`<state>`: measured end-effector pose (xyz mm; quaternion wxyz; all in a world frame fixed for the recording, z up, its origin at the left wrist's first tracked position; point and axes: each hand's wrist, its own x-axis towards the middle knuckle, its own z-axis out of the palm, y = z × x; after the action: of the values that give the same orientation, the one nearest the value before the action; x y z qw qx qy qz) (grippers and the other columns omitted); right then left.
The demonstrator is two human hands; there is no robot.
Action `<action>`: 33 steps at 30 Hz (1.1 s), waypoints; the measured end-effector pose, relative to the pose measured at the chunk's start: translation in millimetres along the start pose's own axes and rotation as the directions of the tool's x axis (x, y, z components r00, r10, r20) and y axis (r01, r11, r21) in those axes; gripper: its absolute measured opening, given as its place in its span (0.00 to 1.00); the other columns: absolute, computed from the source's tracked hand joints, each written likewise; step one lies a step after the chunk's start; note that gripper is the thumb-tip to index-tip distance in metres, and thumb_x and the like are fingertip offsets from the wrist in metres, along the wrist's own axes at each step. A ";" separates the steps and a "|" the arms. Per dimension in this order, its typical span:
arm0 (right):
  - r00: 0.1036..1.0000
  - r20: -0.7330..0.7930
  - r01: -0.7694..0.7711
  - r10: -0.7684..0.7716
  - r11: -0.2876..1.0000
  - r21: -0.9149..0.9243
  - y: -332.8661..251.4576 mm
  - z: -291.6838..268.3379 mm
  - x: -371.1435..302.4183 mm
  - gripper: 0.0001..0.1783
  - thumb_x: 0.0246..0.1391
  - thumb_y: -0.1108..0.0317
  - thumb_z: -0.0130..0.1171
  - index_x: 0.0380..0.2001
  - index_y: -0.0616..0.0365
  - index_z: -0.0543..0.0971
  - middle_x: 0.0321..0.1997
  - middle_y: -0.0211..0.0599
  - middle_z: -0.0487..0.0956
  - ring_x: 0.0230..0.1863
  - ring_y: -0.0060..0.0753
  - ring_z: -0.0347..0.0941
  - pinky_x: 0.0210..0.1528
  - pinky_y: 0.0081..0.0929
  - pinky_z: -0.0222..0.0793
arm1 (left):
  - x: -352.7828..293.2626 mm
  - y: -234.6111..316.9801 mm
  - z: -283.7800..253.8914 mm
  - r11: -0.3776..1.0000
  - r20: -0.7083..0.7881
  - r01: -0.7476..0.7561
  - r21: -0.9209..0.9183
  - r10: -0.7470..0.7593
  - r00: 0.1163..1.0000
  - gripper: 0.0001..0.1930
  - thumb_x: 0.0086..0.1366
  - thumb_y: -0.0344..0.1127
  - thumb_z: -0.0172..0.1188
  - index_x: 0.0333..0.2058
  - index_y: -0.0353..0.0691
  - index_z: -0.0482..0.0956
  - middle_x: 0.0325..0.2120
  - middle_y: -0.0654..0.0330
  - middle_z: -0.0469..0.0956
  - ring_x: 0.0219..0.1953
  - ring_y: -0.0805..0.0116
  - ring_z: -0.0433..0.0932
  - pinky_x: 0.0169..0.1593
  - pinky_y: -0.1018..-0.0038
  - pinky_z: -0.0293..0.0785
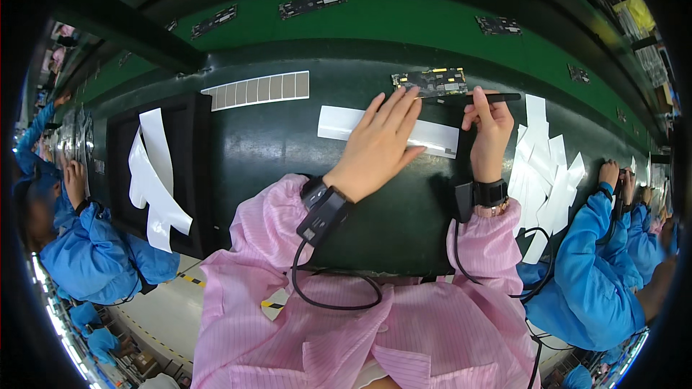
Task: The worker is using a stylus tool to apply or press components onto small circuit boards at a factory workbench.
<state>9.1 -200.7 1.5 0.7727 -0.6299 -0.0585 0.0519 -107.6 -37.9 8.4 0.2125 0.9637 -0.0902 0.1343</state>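
Observation:
My left hand (382,140) lies flat with its fingers stretched out over a white strip (337,122) on the dark green table. Its fingertips reach the lower edge of a black circuit board (436,82) with yellow and pale patches. My right hand (490,126) is closed on a slim black pen-like tool (501,97). The tool's thin end points left, along the lower edge of the board. Whether it is tweezers or a single stick I cannot tell.
A strip of grey-brown rectangular labels (263,89) lies at the back left. White strips (164,173) rest in a black tray (198,202), and more (544,166) are heaped at right. Circuit boards (312,3) lie on the green belt (404,11). People in blue (94,256) sit either side.

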 end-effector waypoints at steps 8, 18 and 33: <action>0.999 0.036 -0.008 0.009 0.999 -0.043 -2.6 3.5 1.2 0.10 0.57 0.66 0.60 0.33 0.63 0.78 0.22 0.30 0.75 0.15 0.18 0.66 0.20 0.15 0.58 | -11.3 -2.9 4.3 1.000 0.076 0.010 -0.019 -0.009 0.997 0.36 0.60 0.48 0.59 0.60 0.31 0.60 0.62 0.53 0.59 0.66 0.58 0.56 0.67 0.62 0.52; 0.995 0.084 -0.043 0.044 0.999 -0.013 7.9 6.7 9.2 0.10 0.57 0.65 0.61 0.32 0.63 0.78 0.22 0.31 0.75 0.17 0.18 0.67 0.23 0.16 0.60 | -26.3 2.5 -2.7 0.997 0.106 0.081 0.019 -0.083 0.991 0.35 0.61 0.48 0.58 0.61 0.33 0.59 0.64 0.53 0.56 0.67 0.57 0.54 0.67 0.61 0.52; 0.992 0.051 -0.112 0.117 0.990 -0.088 2.4 4.8 7.8 0.11 0.58 0.63 0.59 0.31 0.61 0.78 0.21 0.29 0.75 0.19 0.19 0.66 0.25 0.15 0.59 | -15.2 10.6 7.4 0.973 -0.031 0.224 -0.065 -0.226 0.974 0.31 0.64 0.38 0.55 0.60 0.28 0.58 0.64 0.49 0.55 0.68 0.56 0.52 0.67 0.60 0.51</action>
<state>16.0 -194.3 0.2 0.7389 -0.6630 -0.0460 0.1112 -122.8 -48.8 1.4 0.2572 0.9581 0.0194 0.1247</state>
